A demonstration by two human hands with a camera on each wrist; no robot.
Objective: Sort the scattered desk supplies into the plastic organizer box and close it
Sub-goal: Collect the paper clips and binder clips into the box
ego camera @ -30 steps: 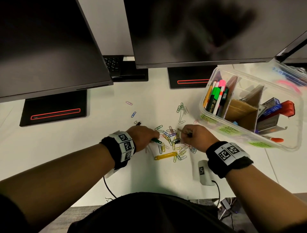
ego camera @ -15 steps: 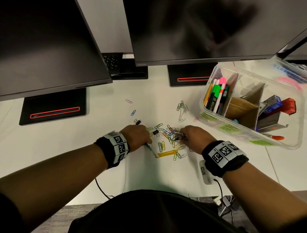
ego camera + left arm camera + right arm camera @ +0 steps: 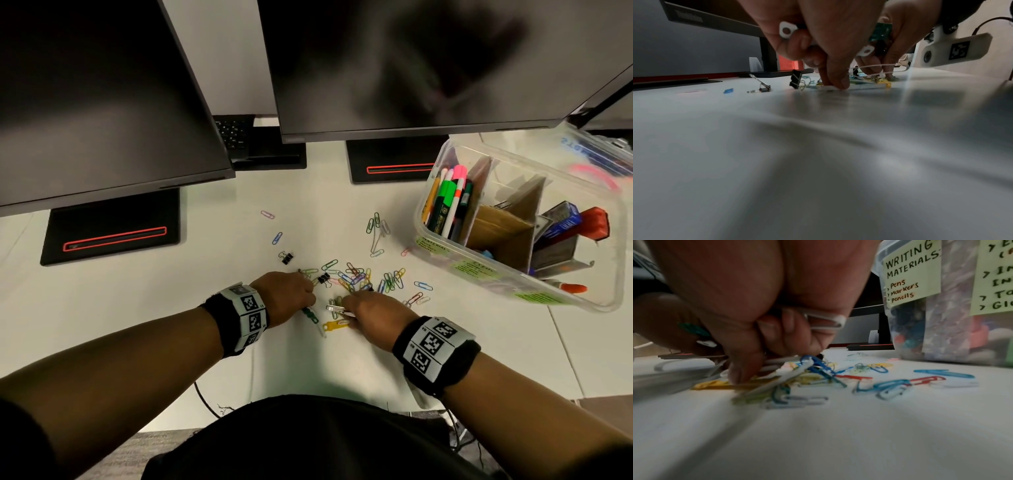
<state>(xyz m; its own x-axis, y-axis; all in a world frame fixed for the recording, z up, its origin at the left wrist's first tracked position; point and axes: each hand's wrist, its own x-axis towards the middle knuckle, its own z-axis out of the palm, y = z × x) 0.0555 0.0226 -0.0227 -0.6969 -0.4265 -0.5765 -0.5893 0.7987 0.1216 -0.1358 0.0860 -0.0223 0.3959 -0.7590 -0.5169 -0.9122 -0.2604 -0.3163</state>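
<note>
both hands' point(image 3: 287, 297) point(image 3: 371, 317) fingers curled round half-hidden clips point(image 3: 824, 320) above the paper clip pile point(image 3: 370, 279), contents blurred

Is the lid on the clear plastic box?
No, the clear plastic organizer box stands open, with pens and markers showing inside.

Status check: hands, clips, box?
Both hands gripping gathered clips. Paper clips still scattered on desk. Organizer box open, path clear.

Two dark monitors point(image 3: 411, 58) on black stands point(image 3: 109, 233); keyboard point(image 3: 233, 132) behind.
</note>
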